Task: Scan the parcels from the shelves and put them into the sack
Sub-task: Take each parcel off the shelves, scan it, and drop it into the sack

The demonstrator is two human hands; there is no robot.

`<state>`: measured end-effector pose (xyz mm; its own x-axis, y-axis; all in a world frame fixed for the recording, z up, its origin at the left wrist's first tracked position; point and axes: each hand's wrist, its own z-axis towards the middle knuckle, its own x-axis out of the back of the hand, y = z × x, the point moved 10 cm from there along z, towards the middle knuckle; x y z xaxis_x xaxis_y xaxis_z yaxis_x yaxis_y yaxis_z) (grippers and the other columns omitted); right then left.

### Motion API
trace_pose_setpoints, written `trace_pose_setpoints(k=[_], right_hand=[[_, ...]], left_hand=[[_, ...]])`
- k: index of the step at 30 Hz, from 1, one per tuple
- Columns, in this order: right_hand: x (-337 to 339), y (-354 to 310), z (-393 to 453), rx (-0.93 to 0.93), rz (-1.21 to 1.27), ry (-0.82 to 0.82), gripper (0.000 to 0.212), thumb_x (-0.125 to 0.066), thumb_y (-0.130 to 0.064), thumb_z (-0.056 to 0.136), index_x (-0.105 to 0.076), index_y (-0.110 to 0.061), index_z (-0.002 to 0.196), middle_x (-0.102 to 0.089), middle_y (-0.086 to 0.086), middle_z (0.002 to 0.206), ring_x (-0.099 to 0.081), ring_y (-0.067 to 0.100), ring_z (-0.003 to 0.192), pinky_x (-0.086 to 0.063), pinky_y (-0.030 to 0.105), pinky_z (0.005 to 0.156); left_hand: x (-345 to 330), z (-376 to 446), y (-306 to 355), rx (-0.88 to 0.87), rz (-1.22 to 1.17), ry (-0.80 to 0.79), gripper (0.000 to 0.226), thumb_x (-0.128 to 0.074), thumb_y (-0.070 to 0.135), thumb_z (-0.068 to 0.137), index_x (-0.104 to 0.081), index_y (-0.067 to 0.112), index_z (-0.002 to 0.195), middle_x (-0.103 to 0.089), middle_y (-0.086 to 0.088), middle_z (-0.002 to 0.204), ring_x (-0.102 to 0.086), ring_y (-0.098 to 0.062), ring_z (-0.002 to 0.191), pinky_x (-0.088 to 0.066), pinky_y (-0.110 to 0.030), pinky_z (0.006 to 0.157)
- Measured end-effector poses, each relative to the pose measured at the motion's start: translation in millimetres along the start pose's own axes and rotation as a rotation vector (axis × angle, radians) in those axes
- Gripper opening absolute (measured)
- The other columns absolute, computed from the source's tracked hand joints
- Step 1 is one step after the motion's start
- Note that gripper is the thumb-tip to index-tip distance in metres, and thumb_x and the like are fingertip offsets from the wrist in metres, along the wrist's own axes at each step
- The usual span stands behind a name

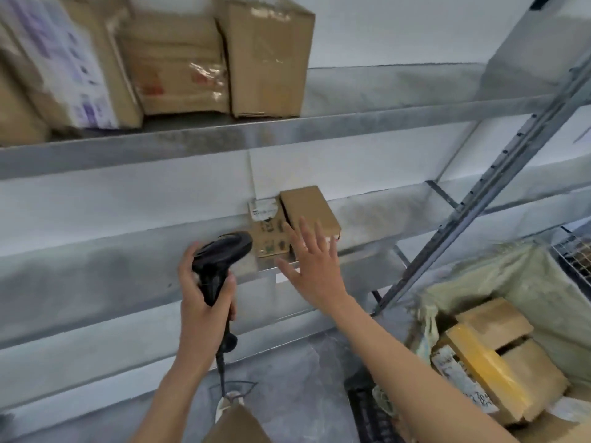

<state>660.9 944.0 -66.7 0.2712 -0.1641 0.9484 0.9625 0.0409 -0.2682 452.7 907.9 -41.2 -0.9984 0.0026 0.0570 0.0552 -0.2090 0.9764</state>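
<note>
Left hand gripping black scanner, right hand spread before shelf parcels, sack right

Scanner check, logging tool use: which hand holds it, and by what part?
The left hand grips the scanner by its handle; the right hand holds nothing.

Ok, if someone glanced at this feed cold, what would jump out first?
Probably the two hands mid-frame: the left hand grips a black scanner, while the right hand reaches open toward two small parcels on the middle shelf. Then the sack at lower right, already holding boxes.
</note>
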Motion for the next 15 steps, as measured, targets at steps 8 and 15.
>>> trace_pose_setpoints(k=[8,15], right_hand=[[-96,-24,95,-0.166,-0.077,-0.242,0.079,-0.042,-0.061,0.097,-0.005,-0.030,0.160,0.005,0.008,0.168,0.008,0.033,0.154,0.001,0.054,0.123],[-141,0,135,-0.317,-0.182,-0.307,0.078,-0.038,-0.060,0.099,-0.004,-0.025,0.160,0.002,0.015,0.167,0.000,0.045,0.151,-0.005,0.056,0.121]], left_hand=[[52,55,-32,0.024,0.001,-0.031,0.075,-0.056,0.004,0.101,-0.032,0.067,0.133,-0.065,0.007,0.086,-0.052,-0.018,0.052,-0.050,-0.028,0.052],[82,103,-63,0.038,0.001,-0.026,0.079,-0.057,-0.001,0.099,-0.033,0.067,0.133,-0.063,-0.010,0.102,-0.053,-0.020,0.050,-0.051,-0.031,0.051]])
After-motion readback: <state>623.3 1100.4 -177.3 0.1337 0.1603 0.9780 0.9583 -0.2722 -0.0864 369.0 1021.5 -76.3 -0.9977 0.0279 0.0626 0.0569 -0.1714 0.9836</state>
